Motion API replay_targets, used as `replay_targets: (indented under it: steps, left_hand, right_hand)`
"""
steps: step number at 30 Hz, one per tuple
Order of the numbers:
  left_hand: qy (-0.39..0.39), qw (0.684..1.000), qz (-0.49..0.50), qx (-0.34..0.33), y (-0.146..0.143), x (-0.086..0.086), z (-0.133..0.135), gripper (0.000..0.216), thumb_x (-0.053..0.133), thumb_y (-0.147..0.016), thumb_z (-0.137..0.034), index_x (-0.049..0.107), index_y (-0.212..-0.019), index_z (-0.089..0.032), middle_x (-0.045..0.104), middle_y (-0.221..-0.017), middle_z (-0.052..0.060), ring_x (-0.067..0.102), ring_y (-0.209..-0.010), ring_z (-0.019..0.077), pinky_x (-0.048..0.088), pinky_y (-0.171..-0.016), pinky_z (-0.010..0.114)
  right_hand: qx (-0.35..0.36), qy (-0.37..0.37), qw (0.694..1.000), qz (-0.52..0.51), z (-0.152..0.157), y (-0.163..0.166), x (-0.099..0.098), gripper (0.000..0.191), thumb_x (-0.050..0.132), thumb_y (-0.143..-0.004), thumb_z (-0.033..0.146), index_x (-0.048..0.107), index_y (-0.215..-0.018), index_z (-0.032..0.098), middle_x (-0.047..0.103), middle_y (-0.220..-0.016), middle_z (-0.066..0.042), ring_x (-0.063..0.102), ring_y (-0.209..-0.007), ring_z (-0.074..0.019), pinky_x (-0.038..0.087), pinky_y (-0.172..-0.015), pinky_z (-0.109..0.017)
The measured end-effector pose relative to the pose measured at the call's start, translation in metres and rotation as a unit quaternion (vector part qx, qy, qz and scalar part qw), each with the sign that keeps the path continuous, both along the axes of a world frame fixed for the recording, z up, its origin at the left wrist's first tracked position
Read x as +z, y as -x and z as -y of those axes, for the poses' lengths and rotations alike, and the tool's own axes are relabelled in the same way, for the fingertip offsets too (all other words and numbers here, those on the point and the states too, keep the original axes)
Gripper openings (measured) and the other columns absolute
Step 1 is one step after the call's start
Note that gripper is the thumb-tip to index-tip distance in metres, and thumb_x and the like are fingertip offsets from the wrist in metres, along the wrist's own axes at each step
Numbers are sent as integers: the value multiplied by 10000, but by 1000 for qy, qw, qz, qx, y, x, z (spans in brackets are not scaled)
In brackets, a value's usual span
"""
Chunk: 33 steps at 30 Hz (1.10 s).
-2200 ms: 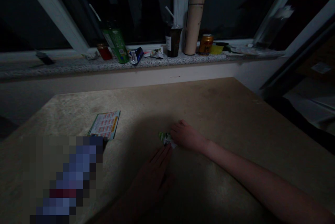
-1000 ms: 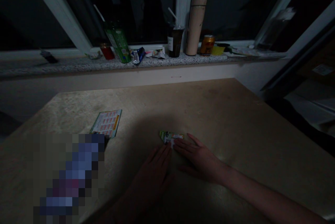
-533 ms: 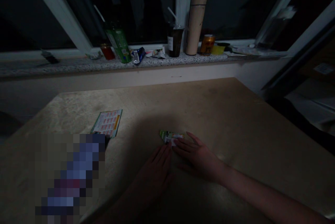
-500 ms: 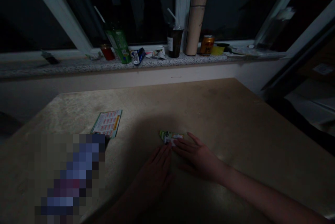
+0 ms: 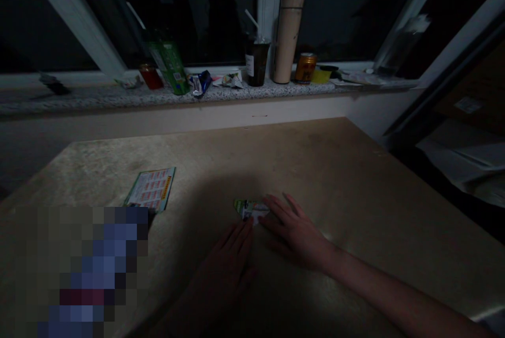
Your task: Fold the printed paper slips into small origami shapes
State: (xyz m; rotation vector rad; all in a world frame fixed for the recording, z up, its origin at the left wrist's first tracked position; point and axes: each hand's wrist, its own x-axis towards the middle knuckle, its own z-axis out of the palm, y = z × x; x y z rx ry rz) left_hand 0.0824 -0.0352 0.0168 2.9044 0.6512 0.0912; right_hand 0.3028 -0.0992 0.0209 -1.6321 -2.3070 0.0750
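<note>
A small green-and-white printed piece (image 5: 249, 208), folded paper or a wrapper, lies flat on the table in front of me. My left hand (image 5: 228, 256) rests with its fingers stretched out, the tips at the near edge of the piece. From the right, my right hand (image 5: 292, 230) reaches over with spread fingers, and its fingertips cover or touch the piece's right end. Neither hand grips anything. Shadow hides the thumb side of both hands in part.
A printed card (image 5: 153, 189) lies left on the tabletop (image 5: 315, 164), beside a blurred-out blue object (image 5: 104, 269). Along the windowsill (image 5: 236, 95) stand a green bottle (image 5: 171, 67), a dark cup with a straw (image 5: 257, 64), a beige flask (image 5: 289, 38) and an orange can (image 5: 305, 68).
The fingers of my right hand have lifted and spread a little, sliding right across the piece. My left hand stays at its near edge. The whole view has shifted slightly.
</note>
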Motion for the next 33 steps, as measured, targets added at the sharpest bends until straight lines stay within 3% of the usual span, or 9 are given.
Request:
replay_targets:
  steps: [19,33]
  left_hand:
    - [-10,1000,-2,-6,2,-4,0,632,453,-880,-311,203,-1434,-137,219,-1504,83,243,-1354,237,296,-1085,395]
    - [-8,1000,-10,-2,0,4,2,626,482,-860,-288,253,-1417,-116,259,-1485,109,283,-1338,243,322,-1070,395]
  right_hand:
    - [-56,-46,997,11,0,-3,-3,355,485,-896,332,558,-1220,204,440,-1388,-100,316,-1322,-274,188,-1082,-569]
    - [-62,-50,997,5,1,-2,-4,368,493,-893,330,564,-1216,170,534,-1304,-99,385,-1280,-271,233,-1080,-549]
